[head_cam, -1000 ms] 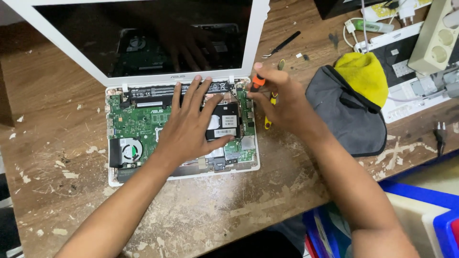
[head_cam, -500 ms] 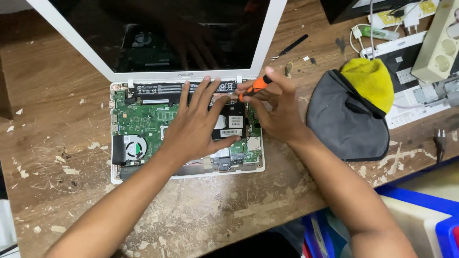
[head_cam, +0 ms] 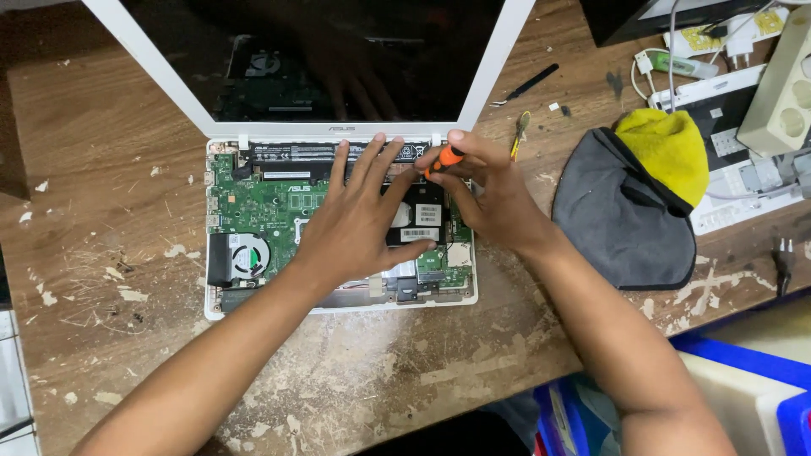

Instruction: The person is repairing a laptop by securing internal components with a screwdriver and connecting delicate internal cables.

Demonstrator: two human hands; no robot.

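White laptop (head_cam: 221, 291), base cover removed, lies open on a scarred, paint-flecked wooden bench (head_cam: 110, 169), its green motherboard (head_cam: 270, 211) and round fan (head_cam: 247, 256) exposed. Left hand (head_cam: 359, 224) rests flat, fingers spread, grasping nothing. Right hand (head_cam: 490, 190) is clenched on an orange-handled screwdriver (head_cam: 445, 158) at the board's upper right edge. A grey-and-yellow cloth pouch (head_cam: 629, 203) lies nearby.

Two bare forearms, no sleeves in view. No rings or watch on left hand (head_cam: 359, 228) or right hand (head_cam: 498, 198).
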